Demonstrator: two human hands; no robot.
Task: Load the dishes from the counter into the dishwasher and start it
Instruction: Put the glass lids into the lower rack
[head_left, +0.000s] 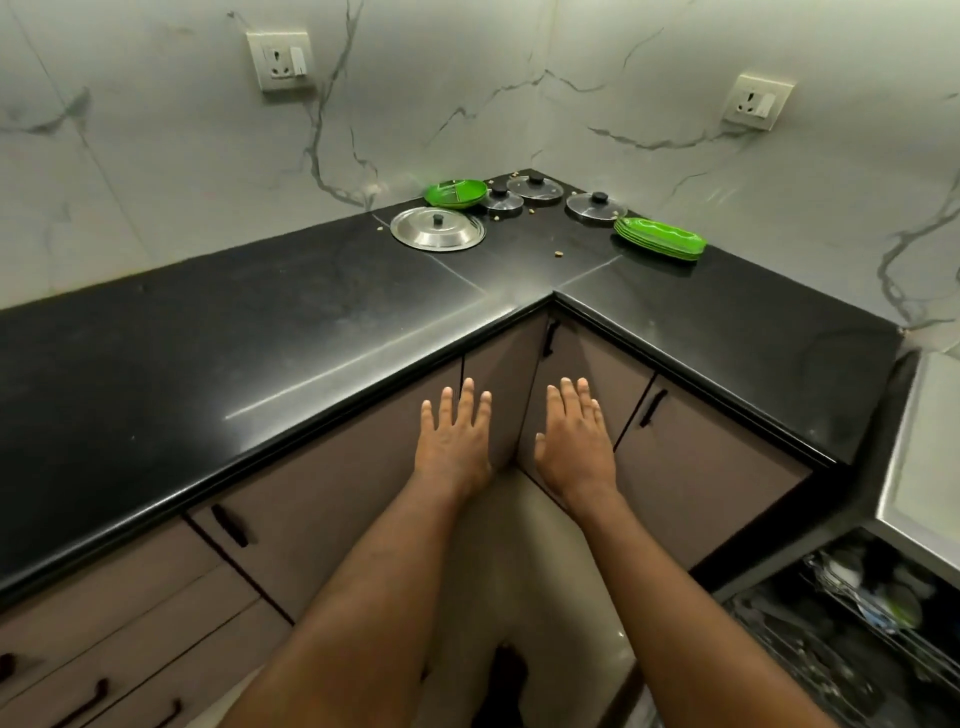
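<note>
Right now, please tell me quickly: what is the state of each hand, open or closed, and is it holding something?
Left hand: open, fingers straight and spread, holding nothing.
Right hand: open, fingers straight, holding nothing.

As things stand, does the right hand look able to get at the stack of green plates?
Probably yes: the right hand is open and holds nothing, and no dish stands on the counter between it and the stack of green plates, though a lean seems needed.
</note>
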